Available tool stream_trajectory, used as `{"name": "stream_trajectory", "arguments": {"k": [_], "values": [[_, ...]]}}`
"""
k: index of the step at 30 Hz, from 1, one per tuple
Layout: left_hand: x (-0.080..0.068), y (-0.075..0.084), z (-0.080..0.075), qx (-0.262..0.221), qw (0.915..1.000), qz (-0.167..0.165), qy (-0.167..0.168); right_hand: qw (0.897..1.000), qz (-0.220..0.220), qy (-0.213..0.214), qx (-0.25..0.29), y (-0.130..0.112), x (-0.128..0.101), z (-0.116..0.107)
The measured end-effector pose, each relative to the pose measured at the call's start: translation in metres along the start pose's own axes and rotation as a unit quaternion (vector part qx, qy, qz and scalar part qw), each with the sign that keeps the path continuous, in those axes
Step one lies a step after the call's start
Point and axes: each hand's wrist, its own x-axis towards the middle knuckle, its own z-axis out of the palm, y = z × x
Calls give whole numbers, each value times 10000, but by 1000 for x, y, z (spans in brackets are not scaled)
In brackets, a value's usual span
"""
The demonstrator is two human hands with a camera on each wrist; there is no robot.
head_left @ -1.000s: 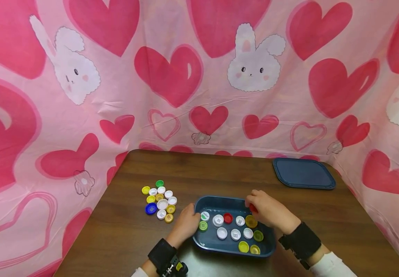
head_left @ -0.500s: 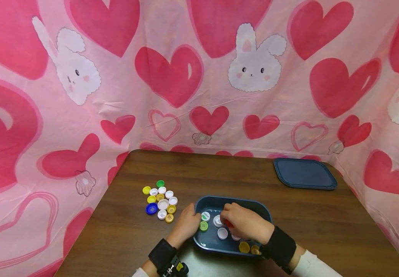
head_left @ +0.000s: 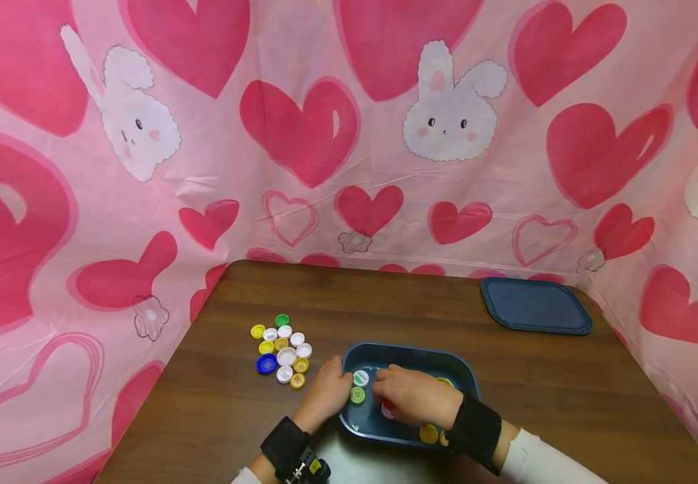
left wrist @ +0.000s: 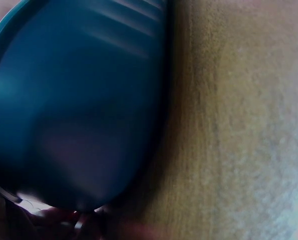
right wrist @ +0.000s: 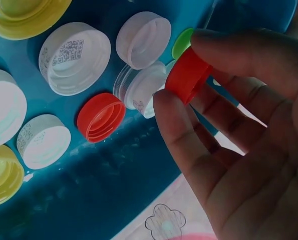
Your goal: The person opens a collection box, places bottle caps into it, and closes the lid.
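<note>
My right hand (head_left: 415, 395) is over the blue tray (head_left: 406, 347), pinching a red bottle cap (right wrist: 185, 75) between thumb and finger. Below it in the right wrist view lie white bottle caps (right wrist: 78, 60), another red bottle cap (right wrist: 101, 118) and yellow bottle caps (right wrist: 2, 175) on the tray floor. At the tray's left end, my left hand (head_left: 326, 391) grips the rim. Beside that hand, inside the tray, sit a white and green cap (head_left: 360, 378) and a light green cap (head_left: 357, 395). The right hand hides much of the tray's middle in the head view.
Left of the tray, a loose group of caps lies on the brown table (head_left: 204, 403), among them a blue cap (head_left: 267, 364) and a green cap (head_left: 282, 320). A flat dark blue lid (head_left: 535, 306) rests at the back right. Pink heart-patterned cloth (head_left: 300, 40) hangs behind.
My right hand has moved left from the tray's right back corner to its left-middle, carrying the red cap. The left hand has stayed at the tray's left end.
</note>
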Motion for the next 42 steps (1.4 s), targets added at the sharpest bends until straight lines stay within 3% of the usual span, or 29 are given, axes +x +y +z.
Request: {"name": "stream_trajectory", "arguments": {"k": [12,19,33,42], "values": [[1,2,2,51,10000,-22,-38,9997,11,-110,-208,2,-1,2],[1,1,3,35,10000,32,-29,9995,280,-104,29,6,-8,-5],[-2,4,0,-86,9998,-168,-34,9943,872,329,526,25,-34,-16],[-1,2,2,-145,9997,-187,-42,9809,1437,997,851,43,-57,-14]]}}
